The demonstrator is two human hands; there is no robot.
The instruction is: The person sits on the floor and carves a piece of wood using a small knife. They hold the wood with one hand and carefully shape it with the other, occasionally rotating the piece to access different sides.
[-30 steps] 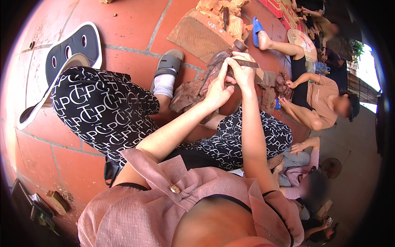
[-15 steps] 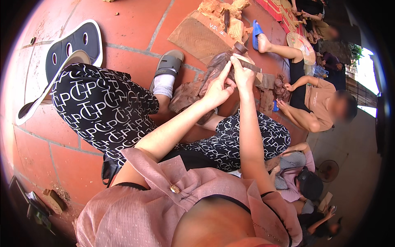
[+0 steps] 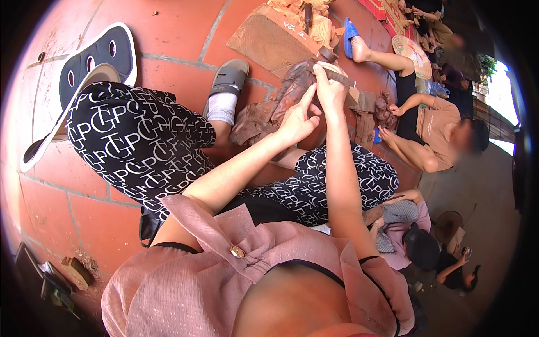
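Far left: a dark hat brim [image 3: 84,73] with holes is lying on the red tile floor [image 3: 168,28]; beside it the person's knee in black-and-white patterned trousers [image 3: 140,146] is filling the left-centre; a grey sandal [image 3: 229,78] over a white sock is sitting just past it; a flat brown wooden board [image 3: 264,42] is lying on the tiles above the sandal. Centre: the left hand [image 3: 296,119] is resting against the side of a dark brown carved wood piece [image 3: 295,84], index finger extended up along it, other fingers loosely curled, not clamped; the wood piece is standing propped on the floor between the person's legs, just in front of both hands; brown scraps [image 3: 252,123] are lying at its base. The right hand [image 3: 331,90] is closing narrowly on a thin dark tool [image 3: 337,74], tip pressing at the top of the carving; the hands are touching each other and covering much of the carving's right face. Right: another person in a tan shirt [image 3: 432,123] is sitting on the floor, hands at a small dark piece [image 3: 386,112]; a blue sandal [image 3: 349,33] and a conical hat [image 3: 415,53] are lying beyond; lower right, a seated person in a pink top [image 3: 407,255] is partly hidden behind the right forearm.
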